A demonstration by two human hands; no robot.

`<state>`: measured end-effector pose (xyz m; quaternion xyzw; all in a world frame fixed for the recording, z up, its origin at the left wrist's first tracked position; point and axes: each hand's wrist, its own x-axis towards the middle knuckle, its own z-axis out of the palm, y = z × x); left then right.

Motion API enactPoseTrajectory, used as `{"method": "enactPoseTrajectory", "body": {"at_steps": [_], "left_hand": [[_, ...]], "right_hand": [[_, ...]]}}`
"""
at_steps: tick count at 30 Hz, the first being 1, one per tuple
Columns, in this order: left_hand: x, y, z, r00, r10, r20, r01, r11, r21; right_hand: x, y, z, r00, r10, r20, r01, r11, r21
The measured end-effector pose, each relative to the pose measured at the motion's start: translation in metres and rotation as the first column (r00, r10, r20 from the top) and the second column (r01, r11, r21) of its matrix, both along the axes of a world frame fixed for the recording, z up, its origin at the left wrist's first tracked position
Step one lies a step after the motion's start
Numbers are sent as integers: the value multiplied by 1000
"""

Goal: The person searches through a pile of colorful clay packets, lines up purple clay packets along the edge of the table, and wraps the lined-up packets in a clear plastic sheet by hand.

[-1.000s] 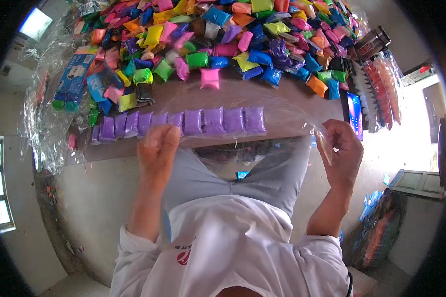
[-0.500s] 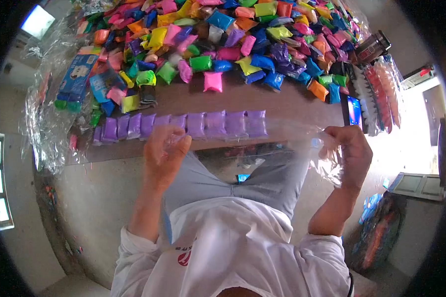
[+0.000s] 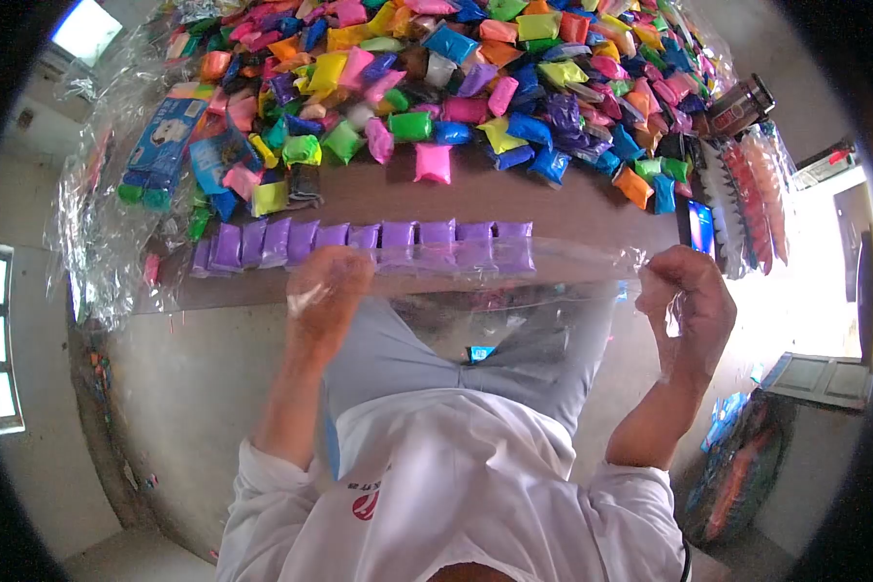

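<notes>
A long clear plastic bag (image 3: 553,260) stretches between my two hands above the table's near edge. My left hand (image 3: 328,291) is closed on its left end. My right hand (image 3: 691,301) grips the other end, fingers curled, with some loose film hanging at the palm. Behind the film lies a row of purple packets (image 3: 301,239), side by side along the table; the clear film overlaps several of them at the right. Whether the bag is one sleeve or a flat sheet I cannot tell.
A large heap of small coloured packets (image 3: 456,87) covers the far table (image 3: 378,194). Crumpled clear plastic (image 3: 92,233) and a blue printed package (image 3: 160,141) lie at the left. A phone (image 3: 700,228), a dark jar (image 3: 742,105) and strips of packs (image 3: 757,194) are at the right.
The clear film is pulled straighter and tauter between my hands. My left hand has turned, its thumb less visible. The whole view has shifted slightly.
</notes>
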<state>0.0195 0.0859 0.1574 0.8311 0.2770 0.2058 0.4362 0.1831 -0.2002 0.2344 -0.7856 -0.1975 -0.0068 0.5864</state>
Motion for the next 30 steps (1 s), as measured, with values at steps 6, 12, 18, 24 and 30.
{"method": "enactPoseTrajectory", "body": {"at_steps": [6,12,18,24,30], "left_hand": [[0,-2,3,992,-110,-55,101,986,-134],[0,-2,-6,981,-176,-78,176,984,-15],[0,0,-4,992,-102,-77,107,993,55],[-2,-1,-3,999,38,30,-36,996,-81],[-1,1,2,995,99,-4,-98,984,-149]], "right_hand": [[6,-4,0,997,-17,70,25,993,-112],[6,4,5,994,-64,-92,66,998,19],[1,1,3,997,-74,-9,74,996,-44],[6,-2,0,975,162,155,-142,981,-135],[8,5,-5,984,128,125,-103,977,-187]]}}
